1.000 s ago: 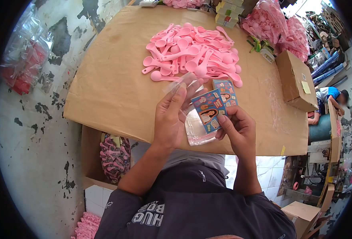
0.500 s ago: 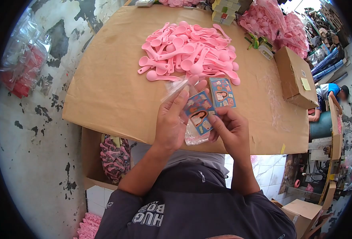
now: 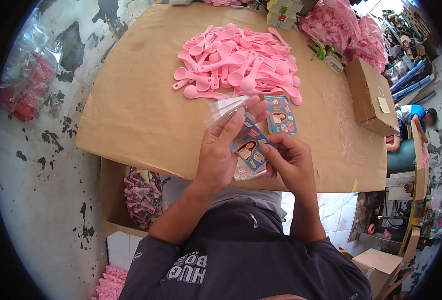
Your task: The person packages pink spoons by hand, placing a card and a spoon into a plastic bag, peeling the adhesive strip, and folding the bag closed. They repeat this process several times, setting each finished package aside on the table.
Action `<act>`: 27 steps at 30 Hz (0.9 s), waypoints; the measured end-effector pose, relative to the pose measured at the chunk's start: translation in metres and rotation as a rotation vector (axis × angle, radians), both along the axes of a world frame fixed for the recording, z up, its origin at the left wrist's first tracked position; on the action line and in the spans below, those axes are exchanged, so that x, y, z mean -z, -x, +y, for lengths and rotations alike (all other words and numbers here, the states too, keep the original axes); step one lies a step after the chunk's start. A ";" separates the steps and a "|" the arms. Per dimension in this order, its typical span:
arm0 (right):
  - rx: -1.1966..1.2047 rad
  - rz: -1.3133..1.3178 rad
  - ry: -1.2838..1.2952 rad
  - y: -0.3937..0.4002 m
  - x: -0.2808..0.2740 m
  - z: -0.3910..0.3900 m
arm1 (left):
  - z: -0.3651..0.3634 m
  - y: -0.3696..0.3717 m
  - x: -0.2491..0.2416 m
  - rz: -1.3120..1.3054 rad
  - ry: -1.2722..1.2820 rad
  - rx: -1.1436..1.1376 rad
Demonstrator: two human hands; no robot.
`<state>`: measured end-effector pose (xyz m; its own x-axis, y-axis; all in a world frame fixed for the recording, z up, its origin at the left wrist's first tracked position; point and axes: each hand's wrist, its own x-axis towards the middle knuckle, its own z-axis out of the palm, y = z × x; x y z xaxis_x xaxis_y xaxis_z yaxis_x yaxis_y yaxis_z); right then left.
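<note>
My left hand (image 3: pixel 217 152) is closed on a thin clear plastic bag (image 3: pixel 224 107), with the thumb pressed over it and the fingertips pointing up. Between both hands is a small blue printed card (image 3: pixel 250 146) with a picture of a person, tilted. Its right edge is pinched by the thumb and fingers of my right hand (image 3: pixel 293 159), and its upper left part reaches under my left thumb. Just behind the hands lies a stack of matching cards (image 3: pixel 282 119). More clear plastic (image 3: pixel 246 175) lies below the card at the table's near edge.
A heap of pink measuring spoons (image 3: pixel 231 65) covers the middle of the cardboard-topped table (image 3: pixel 131 100). On the right stand a cardboard box (image 3: pixel 371 97) and bagged pink spoons (image 3: pixel 331 25). A box with packed spoons (image 3: pixel 143 195) is below left. Another person (image 3: pixel 413 117) bends at far right.
The card has turned slightly and shifted toward my left hand, whose thumb now overlaps its corner. The bag's open end has swung a little. Spoons and card stack stay put.
</note>
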<state>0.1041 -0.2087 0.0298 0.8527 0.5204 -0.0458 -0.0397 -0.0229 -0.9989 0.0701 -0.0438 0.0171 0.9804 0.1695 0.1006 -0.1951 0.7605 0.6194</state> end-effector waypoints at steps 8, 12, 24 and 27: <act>0.015 0.025 -0.049 -0.007 -0.006 -0.002 | 0.009 0.005 0.004 0.025 0.004 0.055; 0.013 0.037 -0.054 -0.008 -0.005 -0.003 | 0.011 0.007 0.005 0.035 0.007 0.054; 0.046 0.010 -0.133 -0.003 -0.004 0.014 | -0.001 0.011 0.002 0.048 0.061 0.135; 0.080 -0.012 -0.174 -0.001 -0.001 0.018 | -0.007 0.012 0.002 0.078 0.000 0.111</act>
<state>0.1054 -0.1908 0.0308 0.8918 0.4498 0.0488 -0.0229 0.1526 -0.9880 0.0582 -0.0510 0.0155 0.9980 0.0593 0.0230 -0.0606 0.7745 0.6297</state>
